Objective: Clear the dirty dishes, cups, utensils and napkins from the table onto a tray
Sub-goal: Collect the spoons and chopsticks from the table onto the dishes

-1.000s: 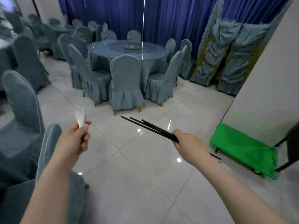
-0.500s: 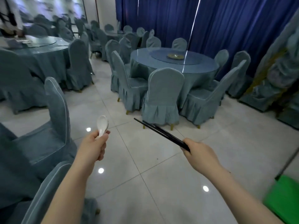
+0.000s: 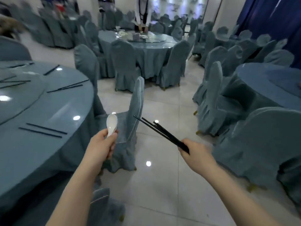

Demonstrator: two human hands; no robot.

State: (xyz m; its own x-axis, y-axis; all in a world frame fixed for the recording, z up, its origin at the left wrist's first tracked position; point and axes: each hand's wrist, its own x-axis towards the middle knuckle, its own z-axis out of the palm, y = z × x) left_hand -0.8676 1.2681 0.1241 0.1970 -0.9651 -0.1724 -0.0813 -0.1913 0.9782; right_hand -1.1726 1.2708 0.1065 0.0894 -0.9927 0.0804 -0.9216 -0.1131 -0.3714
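With the left hand (image 3: 101,145) pinching a white spoon (image 3: 111,125) and the right hand (image 3: 194,151) gripping black chopsticks (image 3: 160,132), the loose chopstick pair (image 3: 43,130) lies crosswise on the surface (image 3: 40,152) at left, nearer the left hand.

The view has been swung further left: a round tabletop (image 3: 48,108) strewn with black chopstick pairs (image 3: 43,130) is now seen at the left, and a person (image 3: 142,13) standing at a far table has been brought into view. The green cart and blue curtains have been lost from view.
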